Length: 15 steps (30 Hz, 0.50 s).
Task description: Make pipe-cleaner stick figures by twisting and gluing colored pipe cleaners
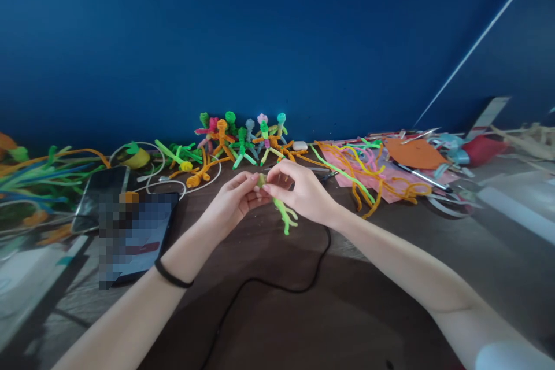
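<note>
A light green pipe-cleaner figure [284,214] is held between my two hands above the dark table, its thin branching limbs hanging down below my right hand. My left hand [236,199] pinches the figure's yellowish-green upper end from the left. From the right, the fingers of my right hand [297,188] close on the same end, fingertips nearly meeting those of the left. Behind my hands stands a group of small pipe-cleaner figures [241,147] in green, orange, pink and blue, against the blue wall.
Two phones [145,237] lie at the left beside a white cable [163,156] and bundled pipe cleaners [47,179]. A black cable [277,285] curves across the table [269,335]. Loose pipe cleaners [368,176], orange paper [414,153] and tools [425,178] lie at the right.
</note>
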Motion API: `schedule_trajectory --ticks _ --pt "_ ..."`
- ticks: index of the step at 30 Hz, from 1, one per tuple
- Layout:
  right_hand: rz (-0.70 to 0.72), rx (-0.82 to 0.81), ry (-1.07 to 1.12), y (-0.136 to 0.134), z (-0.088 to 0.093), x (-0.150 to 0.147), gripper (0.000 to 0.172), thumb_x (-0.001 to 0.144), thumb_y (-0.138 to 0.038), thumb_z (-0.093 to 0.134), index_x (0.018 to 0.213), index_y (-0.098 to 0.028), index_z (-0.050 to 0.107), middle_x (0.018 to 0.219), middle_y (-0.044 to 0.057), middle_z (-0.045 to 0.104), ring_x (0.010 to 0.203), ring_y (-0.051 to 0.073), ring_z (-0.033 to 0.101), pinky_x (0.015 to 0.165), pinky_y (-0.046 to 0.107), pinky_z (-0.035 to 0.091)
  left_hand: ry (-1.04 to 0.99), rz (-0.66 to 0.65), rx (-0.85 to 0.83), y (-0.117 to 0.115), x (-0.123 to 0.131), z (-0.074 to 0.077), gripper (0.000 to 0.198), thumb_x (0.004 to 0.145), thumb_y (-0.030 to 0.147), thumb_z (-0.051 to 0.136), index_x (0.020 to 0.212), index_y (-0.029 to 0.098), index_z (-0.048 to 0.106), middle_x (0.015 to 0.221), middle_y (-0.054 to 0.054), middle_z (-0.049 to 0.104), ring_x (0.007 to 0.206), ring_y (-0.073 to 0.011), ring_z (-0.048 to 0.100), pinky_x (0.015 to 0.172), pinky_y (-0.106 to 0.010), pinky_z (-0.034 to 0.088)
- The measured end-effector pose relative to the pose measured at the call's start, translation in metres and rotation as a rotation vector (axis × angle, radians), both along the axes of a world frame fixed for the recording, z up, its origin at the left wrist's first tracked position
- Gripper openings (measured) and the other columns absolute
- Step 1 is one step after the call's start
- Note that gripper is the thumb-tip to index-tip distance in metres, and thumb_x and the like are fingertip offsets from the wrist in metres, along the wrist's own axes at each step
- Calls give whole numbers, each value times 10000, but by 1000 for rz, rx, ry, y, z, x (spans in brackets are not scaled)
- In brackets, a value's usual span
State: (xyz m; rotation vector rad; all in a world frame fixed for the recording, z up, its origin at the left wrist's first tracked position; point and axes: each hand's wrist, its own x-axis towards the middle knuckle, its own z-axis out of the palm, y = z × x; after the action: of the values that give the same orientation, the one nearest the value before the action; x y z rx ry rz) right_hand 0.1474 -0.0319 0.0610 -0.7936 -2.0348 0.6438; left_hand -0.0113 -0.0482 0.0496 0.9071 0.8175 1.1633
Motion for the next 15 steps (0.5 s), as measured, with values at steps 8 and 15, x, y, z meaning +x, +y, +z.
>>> schedule_trajectory --ticks 8,15 --pt "95 -262 118 8 -3 0 156 741 -295 593 725 -148 544 667 -5 560 587 88 510 562 227 423 98 7 33 -3 -5 5 93 760 233 580 747 147 546 713 -26 658 677 -142 642 671 -272 514" --pt "226 -501 191 12 -4 1 185 712 -316 623 756 -150 552 681 4 581 606 103 562 586 255 477 145 -107 75 -2 -8 7 101 753 238 595 789 152 557 742 -15 647 696 -123 626 704 -259 490"
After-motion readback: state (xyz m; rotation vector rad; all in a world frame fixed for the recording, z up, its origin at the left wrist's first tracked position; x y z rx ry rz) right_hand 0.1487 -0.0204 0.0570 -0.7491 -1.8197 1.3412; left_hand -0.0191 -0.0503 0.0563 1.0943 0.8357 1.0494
